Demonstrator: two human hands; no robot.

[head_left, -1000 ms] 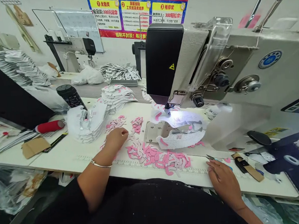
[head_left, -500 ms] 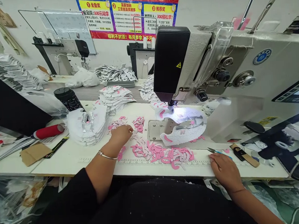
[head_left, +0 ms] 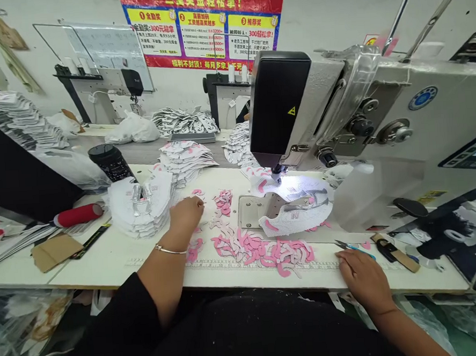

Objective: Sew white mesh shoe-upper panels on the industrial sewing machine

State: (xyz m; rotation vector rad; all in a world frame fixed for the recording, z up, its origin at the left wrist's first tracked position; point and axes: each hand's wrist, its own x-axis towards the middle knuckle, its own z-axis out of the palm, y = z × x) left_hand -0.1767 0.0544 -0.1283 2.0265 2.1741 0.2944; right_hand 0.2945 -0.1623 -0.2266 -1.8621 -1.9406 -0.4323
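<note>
My left hand [head_left: 186, 214] rests on the white table among small pink cut pieces [head_left: 223, 199], its fingers curled down onto them; what they pinch is hidden. My right hand [head_left: 363, 278] lies at the table's front edge, fingers bent, beside a pair of thread snips [head_left: 352, 245]. A white shoe upper with pink trim [head_left: 294, 215] lies lit under the needle of the sewing machine [head_left: 339, 118]. A long heap of pink pieces [head_left: 266, 250] runs along the ruler strip between my hands.
A stack of white uppers [head_left: 143, 202] sits left of my left hand, another stack [head_left: 186, 158] behind it. A black cup [head_left: 110, 161], a red thread cone [head_left: 77, 214] and cardboard [head_left: 55, 251] lie at the left. Other machines stand at the back.
My left hand moved slightly left and away among the pink pieces. My right hand shifted a little toward the table's front edge. The view tilted and shifted.
</note>
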